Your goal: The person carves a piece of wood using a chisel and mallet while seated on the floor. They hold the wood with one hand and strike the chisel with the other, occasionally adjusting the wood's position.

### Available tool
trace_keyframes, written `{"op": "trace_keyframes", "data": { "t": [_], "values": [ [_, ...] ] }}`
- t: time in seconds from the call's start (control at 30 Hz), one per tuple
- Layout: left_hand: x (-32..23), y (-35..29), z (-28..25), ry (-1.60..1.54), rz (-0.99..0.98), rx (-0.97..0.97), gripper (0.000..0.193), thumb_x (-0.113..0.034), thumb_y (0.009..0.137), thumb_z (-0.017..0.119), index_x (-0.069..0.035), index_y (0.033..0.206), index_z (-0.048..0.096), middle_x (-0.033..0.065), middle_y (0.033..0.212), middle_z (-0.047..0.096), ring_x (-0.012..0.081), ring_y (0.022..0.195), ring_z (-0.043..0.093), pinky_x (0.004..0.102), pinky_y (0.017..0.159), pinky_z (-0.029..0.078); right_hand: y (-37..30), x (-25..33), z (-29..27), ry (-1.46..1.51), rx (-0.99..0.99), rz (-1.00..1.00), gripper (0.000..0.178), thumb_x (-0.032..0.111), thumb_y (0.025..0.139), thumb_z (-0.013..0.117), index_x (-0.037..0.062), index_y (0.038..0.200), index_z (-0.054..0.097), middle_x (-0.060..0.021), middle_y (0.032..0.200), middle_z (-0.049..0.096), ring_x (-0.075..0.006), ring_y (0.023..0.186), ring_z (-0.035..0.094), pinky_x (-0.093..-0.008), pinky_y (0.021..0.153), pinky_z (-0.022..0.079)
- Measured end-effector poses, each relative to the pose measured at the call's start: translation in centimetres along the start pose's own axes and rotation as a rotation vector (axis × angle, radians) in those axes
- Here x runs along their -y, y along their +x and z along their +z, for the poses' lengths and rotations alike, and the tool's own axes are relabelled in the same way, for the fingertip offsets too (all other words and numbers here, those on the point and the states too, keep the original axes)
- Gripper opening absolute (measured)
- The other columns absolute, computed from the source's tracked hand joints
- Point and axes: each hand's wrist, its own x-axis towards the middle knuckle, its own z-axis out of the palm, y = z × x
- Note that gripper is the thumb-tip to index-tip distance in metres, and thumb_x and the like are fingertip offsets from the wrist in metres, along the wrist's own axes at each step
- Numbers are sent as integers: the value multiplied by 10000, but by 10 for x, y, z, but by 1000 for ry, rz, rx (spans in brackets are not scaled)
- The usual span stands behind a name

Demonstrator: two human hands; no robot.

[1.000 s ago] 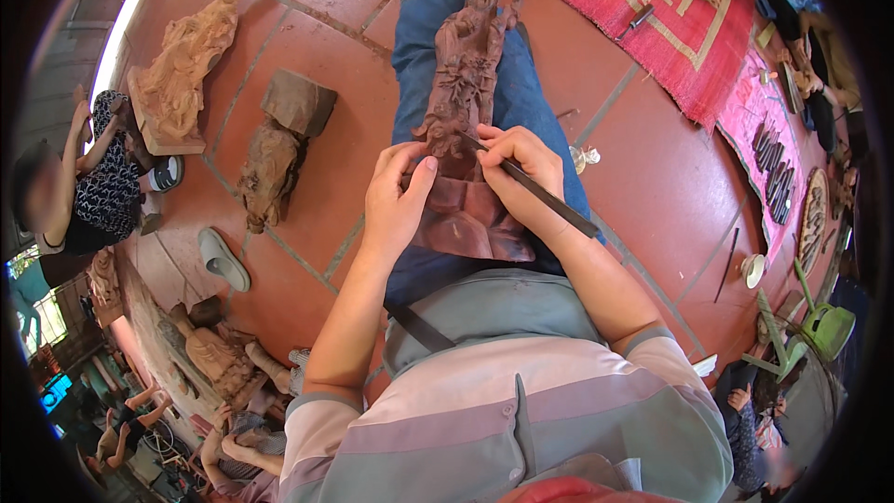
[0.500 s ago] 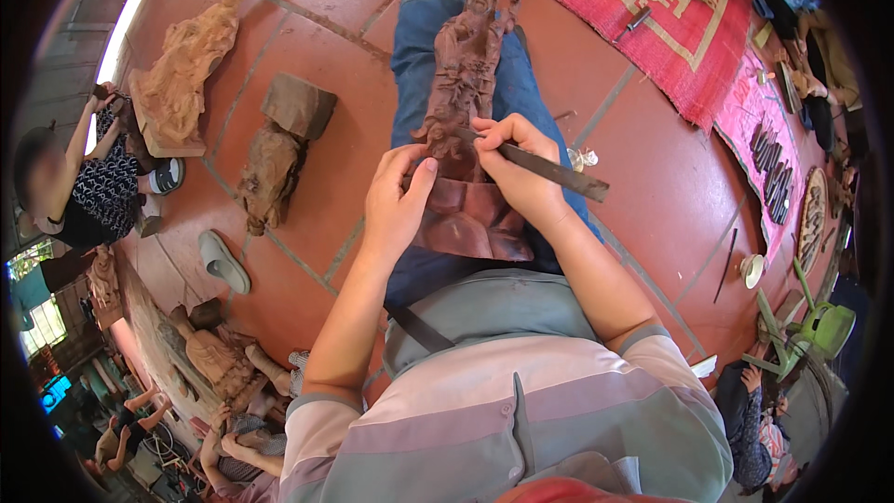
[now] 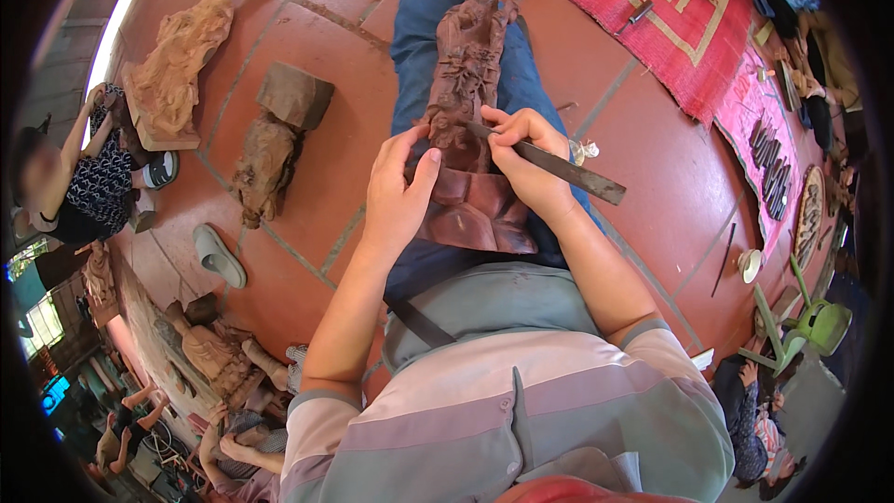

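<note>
A dark reddish-brown carved wooden figure (image 3: 468, 84) lies lengthwise on my lap, over my blue jeans. My left hand (image 3: 396, 191) rests against its lower left side, thumb and fingers on the wood, steadying it. My right hand (image 3: 529, 156) grips a long flat dark metal chisel (image 3: 570, 173), whose tip touches the carving near its middle. The tool's free end sticks out to the right past my wrist.
Two lighter wooden carvings (image 3: 177, 65) (image 3: 275, 140) lie on the red tiled floor to the left, beside a grey sandal (image 3: 219, 256). A person (image 3: 65, 182) sits at far left. Red woven mats (image 3: 670, 9) with tools lie upper right; a green plastic chair (image 3: 805, 321) stands at right.
My right hand has turned the chisel, so its free end swings further right and lower. The left hand stays against the carving.
</note>
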Motion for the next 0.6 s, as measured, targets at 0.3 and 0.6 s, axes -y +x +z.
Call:
{"op": "trace_keyframes", "data": {
  "t": [0.3, 0.6],
  "values": [
    [4, 33, -5, -254, -80, 113, 489, -275, 815, 688, -24, 1219, 572, 215, 1386, 399, 341, 1295, 380, 397, 1049, 332, 5, 5, 1, 110, -13, 85, 112, -40, 761, 632, 33, 772, 547, -104, 893, 660, -235, 1024, 643, -309, 777, 508],
    [3, 41, -2, -111, -101, 205, 497, -353, 763, 726, -40, 1140, 641, 237, 1411, 381, 339, 1319, 360, 414, 1054, 325, 5, 0, -3, 239, 23, 159, 131, -8, 789, 654, 40, 752, 538, -49, 809, 633, -189, 1067, 612, -284, 784, 495]
  ]
}}
